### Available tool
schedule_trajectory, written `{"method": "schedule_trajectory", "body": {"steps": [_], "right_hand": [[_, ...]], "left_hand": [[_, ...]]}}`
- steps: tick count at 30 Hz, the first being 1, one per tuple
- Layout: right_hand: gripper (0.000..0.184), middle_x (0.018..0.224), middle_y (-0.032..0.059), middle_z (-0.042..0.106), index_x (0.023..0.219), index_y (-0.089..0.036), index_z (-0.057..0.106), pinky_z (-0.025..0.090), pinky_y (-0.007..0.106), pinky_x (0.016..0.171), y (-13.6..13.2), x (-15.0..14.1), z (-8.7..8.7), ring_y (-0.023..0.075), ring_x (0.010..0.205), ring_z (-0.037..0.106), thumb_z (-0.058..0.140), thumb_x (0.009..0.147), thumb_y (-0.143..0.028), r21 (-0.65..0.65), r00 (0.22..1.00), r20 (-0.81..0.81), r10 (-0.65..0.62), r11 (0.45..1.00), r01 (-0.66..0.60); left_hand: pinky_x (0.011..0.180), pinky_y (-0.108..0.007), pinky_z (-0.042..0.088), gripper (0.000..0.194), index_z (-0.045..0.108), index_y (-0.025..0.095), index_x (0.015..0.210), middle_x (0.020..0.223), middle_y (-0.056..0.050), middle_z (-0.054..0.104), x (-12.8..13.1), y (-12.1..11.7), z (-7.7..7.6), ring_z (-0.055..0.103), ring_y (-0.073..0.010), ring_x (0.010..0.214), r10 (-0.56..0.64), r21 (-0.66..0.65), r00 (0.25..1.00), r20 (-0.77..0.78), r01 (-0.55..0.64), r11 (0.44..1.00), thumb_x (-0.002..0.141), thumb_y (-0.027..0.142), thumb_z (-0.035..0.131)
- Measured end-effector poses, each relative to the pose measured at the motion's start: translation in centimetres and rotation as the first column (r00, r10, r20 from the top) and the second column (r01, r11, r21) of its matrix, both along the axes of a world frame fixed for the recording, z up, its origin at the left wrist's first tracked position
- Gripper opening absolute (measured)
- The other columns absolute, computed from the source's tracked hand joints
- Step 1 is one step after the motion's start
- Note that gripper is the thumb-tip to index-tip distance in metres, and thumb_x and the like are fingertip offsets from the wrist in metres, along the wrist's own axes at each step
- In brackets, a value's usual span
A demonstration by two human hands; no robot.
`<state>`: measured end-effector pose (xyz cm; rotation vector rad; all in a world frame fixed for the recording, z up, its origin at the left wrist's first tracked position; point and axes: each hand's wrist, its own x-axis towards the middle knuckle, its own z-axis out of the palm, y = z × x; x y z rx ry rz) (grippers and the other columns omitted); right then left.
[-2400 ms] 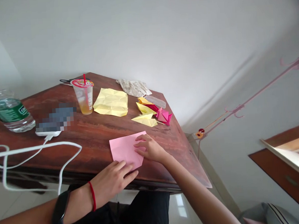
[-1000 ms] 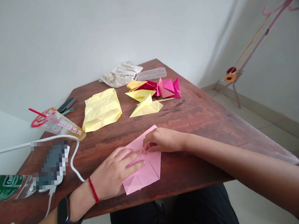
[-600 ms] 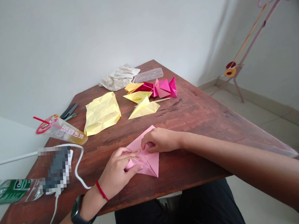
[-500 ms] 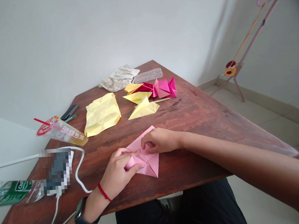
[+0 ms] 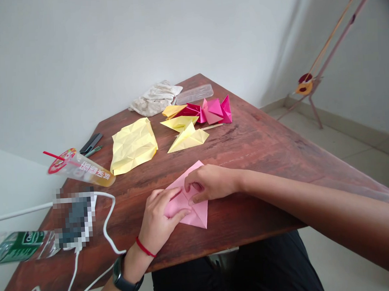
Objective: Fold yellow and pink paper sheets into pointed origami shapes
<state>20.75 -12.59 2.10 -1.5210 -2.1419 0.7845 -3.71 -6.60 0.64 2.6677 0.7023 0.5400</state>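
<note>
Thumb and forefinger of the left hand (image 5: 161, 213) curve just below the centre of the frame, with part of the pink paper (image 5: 200, 213) between them; whether they pinch or only press it cannot be told. The right hand (image 5: 208, 182), close by to the right, rests on the same paper with fingers curled, its grip too hidden to judge. The paper lies on the table (image 5: 265, 167), rightward of the left hand and leftward and downward of the right. Neither hand is nearer, since both touch it. Its left end is covered, so the long axis cannot be made out; a visible crease slants down to its bottom corner. Above the hands in the frame lie folded yellow pieces (image 5: 189, 139) and a pink folded shape (image 5: 214, 111), with a creased yellow sheet (image 5: 133, 145) to their left. Toward the left edge are a drink cup (image 5: 90, 169) and a bottle (image 5: 19, 246).
</note>
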Motion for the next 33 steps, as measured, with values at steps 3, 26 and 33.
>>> {"method": "schedule_trajectory", "body": {"steps": [3, 26, 33], "right_hand": [[0.036, 0.084, 0.001, 0.069, 0.109, -0.021, 0.072, 0.036, 0.024, 0.061, -0.1, -0.1, -0.1, 0.016, 0.072, 0.06, 0.082, 0.078, -0.037, 0.016, 1.0, 0.029, 0.0, 1.0, -0.001], [0.03, 0.098, 0.003, 0.077, 0.112, -0.025, 0.079, 0.045, 0.027, 0.076, -0.2, 0.0, -0.1, 0.0208, 0.089, 0.068, 0.08, 0.082, -0.031, -0.007, 0.991, 0.052, 0.124, 0.992, -0.123], [0.038, 0.104, 0.0055, 0.074, 0.115, -0.022, 0.074, 0.047, 0.031, 0.075, -0.7, -0.6, 0.1, 0.025, 0.092, 0.069, 0.081, 0.081, -0.038, 0.033, 0.981, 0.159, 0.111, 0.992, -0.118]], "left_hand": [[0.101, -0.048, 0.053, 0.047, 0.065, 0.026, 0.128, 0.124, -0.009, 0.072, 0.1, 0.1, 0.0, 0.063, -0.0291, 0.113, -0.01, -0.01, 1.0, 0.005, 0.011, 1.0, 0.089, 0.05, 0.074], [0.111, -0.062, 0.045, 0.065, 0.068, 0.018, 0.135, 0.153, -0.015, 0.053, -0.7, -1.7, 0.1, 0.05, -0.041, 0.137, 0.008, 0.243, 0.981, -0.196, 0.04, 0.969, 0.086, 0.061, 0.07], [0.11, -0.07, 0.039, 0.066, 0.058, 0.023, 0.145, 0.165, -0.017, 0.034, -0.7, -3.6, -0.3, 0.035, -0.046, 0.148, 0.155, 0.257, 0.958, -0.241, -0.091, 0.962, 0.09, 0.058, 0.063]]}}
